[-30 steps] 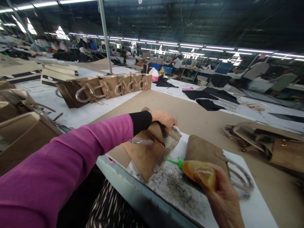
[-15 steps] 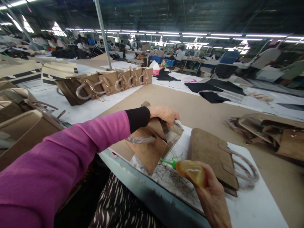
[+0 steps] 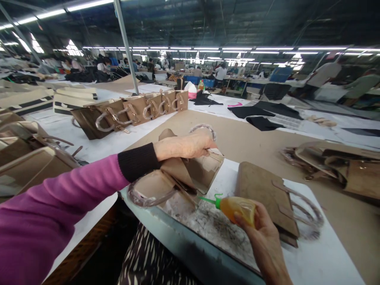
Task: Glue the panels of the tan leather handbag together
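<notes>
My left hand (image 3: pixel 197 145) is closed on the far edge of a brown handbag (image 3: pixel 204 170), which lies tilted on the table with its mouth spread. One plastic-wrapped handle (image 3: pixel 148 200) of that bag hangs over the table's front edge; another loops up behind my fingers. In my right hand (image 3: pixel 261 225) is a squeeze bottle (image 3: pixel 237 209) of amber liquid with a green cap and thin nozzle. The nozzle tip is at the bag's lower edge; whether it touches I cannot tell. Just right of the bottle, a second brown handbag (image 3: pixel 264 194) lies on its side.
A row of brown handbags (image 3: pixel 133 109) stands at the back left, with more bags (image 3: pixel 29 166) at the near left. Another bag (image 3: pixel 356 170) lies at the right. Black cut pieces (image 3: pixel 261 113) are spread farther back. A metal post (image 3: pixel 126 47) rises behind the row.
The handbag has turned and opened wider, its wrapped handle swinging down to the left. My left hand has shifted slightly left with it. The bottle has stayed almost in place.
</notes>
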